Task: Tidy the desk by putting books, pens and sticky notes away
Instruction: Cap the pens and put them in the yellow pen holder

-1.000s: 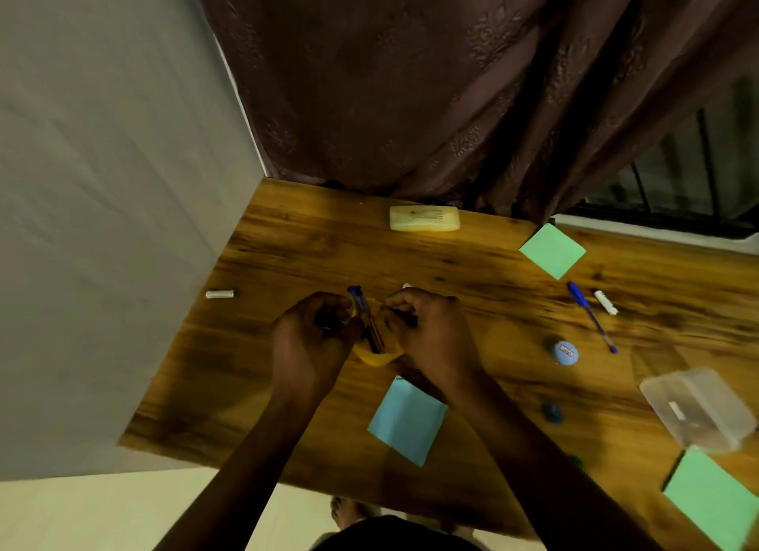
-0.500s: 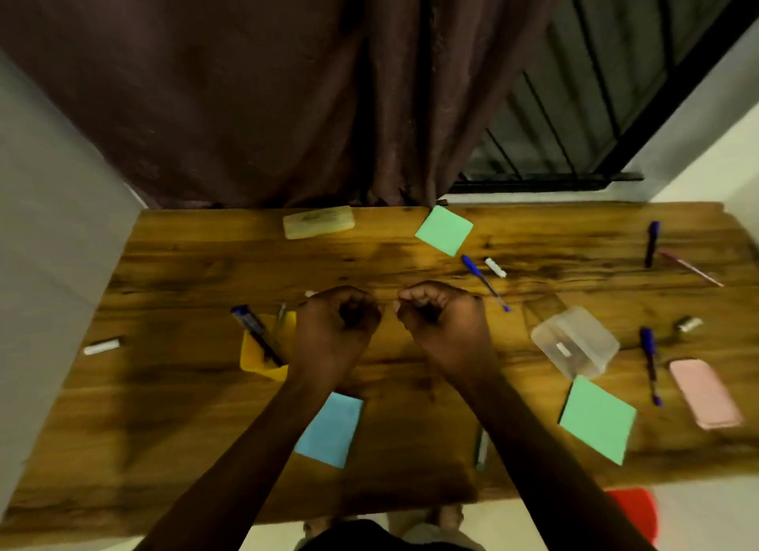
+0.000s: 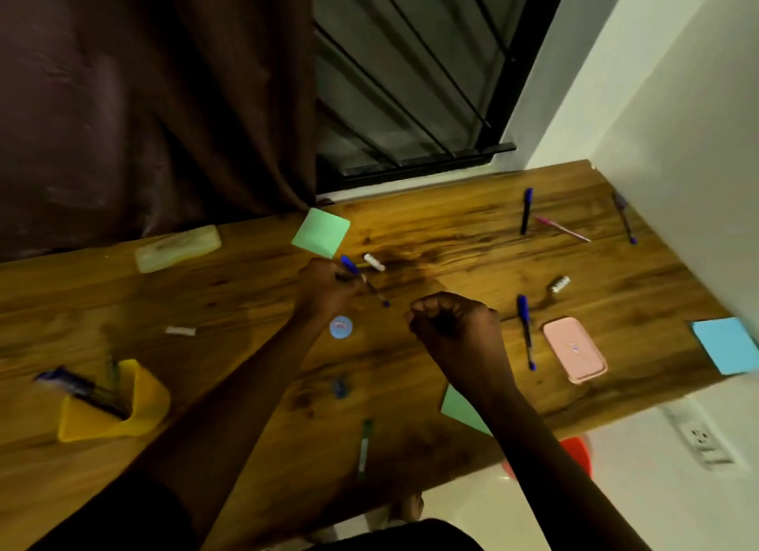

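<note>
Head view looks down on the wooden surface point(image 3: 451, 230): the left hand point(image 3: 328, 289) curls round a blue pen point(image 3: 349, 265) just beside a green sticky note point(image 3: 322, 232), while the right hand point(image 3: 456, 331) is a fist (nothing visible in it). A yellow holder point(image 3: 139, 402) lies tipped at far left, dark pens point(image 3: 82, 386) poking out; a second blue pen point(image 3: 525, 328) lies near a pink case point(image 3: 575, 351).

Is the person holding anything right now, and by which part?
The left hand grips a blue pen around its middle, both ends sticking out. The right hand is a fist with nothing visible in it.
</note>
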A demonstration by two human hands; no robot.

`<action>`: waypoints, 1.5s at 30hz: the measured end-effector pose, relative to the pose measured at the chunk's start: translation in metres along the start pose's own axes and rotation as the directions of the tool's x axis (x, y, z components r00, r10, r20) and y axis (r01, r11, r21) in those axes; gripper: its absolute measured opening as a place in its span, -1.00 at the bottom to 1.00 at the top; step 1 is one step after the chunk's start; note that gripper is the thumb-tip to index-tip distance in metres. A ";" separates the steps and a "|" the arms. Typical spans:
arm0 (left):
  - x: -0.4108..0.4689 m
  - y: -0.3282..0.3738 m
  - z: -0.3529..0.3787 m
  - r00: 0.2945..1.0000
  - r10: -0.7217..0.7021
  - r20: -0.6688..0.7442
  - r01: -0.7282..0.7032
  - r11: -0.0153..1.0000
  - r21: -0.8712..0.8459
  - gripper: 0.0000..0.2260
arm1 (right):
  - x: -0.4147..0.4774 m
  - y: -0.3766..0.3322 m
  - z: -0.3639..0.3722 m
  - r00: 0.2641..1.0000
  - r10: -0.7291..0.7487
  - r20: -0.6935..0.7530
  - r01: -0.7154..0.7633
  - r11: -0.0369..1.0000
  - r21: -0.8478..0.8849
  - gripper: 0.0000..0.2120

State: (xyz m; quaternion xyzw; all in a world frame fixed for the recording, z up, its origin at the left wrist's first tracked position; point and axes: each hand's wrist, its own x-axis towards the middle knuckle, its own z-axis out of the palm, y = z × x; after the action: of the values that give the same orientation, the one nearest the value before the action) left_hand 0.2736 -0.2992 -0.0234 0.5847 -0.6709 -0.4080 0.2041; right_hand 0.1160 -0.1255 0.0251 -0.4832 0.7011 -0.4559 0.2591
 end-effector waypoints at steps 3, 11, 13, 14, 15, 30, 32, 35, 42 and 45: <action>0.022 0.002 0.022 0.994 -0.112 -0.001 0.112 0.992 0.049 -0.68 | 0.001 0.015 -0.018 1.000 0.001 0.011 -0.002 1.000 0.011 -0.93; 0.045 -0.002 0.035 0.950 -0.300 0.083 0.304 0.952 -0.040 -0.77 | -0.001 0.033 -0.059 0.999 -0.017 -0.028 0.015 0.999 -0.048 -0.94; 0.046 -0.004 0.038 0.919 -0.366 0.147 0.381 0.920 -0.088 -0.78 | 0.000 0.042 -0.075 0.997 0.019 -0.078 -0.024 0.998 -0.058 -0.93; 0.044 -0.004 0.040 0.913 -0.377 0.158 0.393 0.915 -0.088 -0.76 | 0.001 0.047 -0.084 0.994 0.043 -0.101 -0.050 0.997 -0.063 -0.93; 0.042 -0.003 0.041 0.913 -0.378 0.156 0.395 0.913 -0.100 -0.73 | 0.003 0.052 -0.092 0.991 0.066 -0.121 -0.076 0.994 -0.078 -0.93; -0.018 0.046 0.043 0.994 -0.022 -0.110 -0.004 0.973 -0.231 -0.85 | 0.034 0.120 -0.113 0.944 0.330 -0.020 -0.266 0.721 -0.639 -0.87; -0.023 0.050 0.041 0.995 0.014 -0.099 -0.036 0.974 -0.225 -0.83 | 0.036 0.124 -0.109 0.945 0.325 -0.026 -0.259 0.701 -0.665 -0.83; -0.030 0.055 0.037 0.994 0.034 -0.100 -0.057 0.971 -0.233 -0.82 | 0.037 0.128 -0.106 0.951 0.310 -0.008 -0.238 0.713 -0.660 -0.83; -0.047 0.053 0.023 0.994 0.018 -0.111 -0.057 0.932 -0.358 -0.91 | 0.049 0.108 -0.096 0.975 0.224 -0.014 -0.191 0.795 -0.576 -0.81; -0.055 0.048 0.011 0.990 0.027 -0.141 -0.078 0.926 -0.368 -0.92 | 0.062 0.080 -0.084 0.994 0.102 0.028 -0.064 0.790 -0.610 -0.85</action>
State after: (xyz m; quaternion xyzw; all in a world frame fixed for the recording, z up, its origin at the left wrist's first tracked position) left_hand 0.2484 -0.2439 0.0194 0.5429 -0.5815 -0.4824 0.3668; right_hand -0.0116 -0.1397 -0.0033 -0.5228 0.8229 -0.1801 0.1307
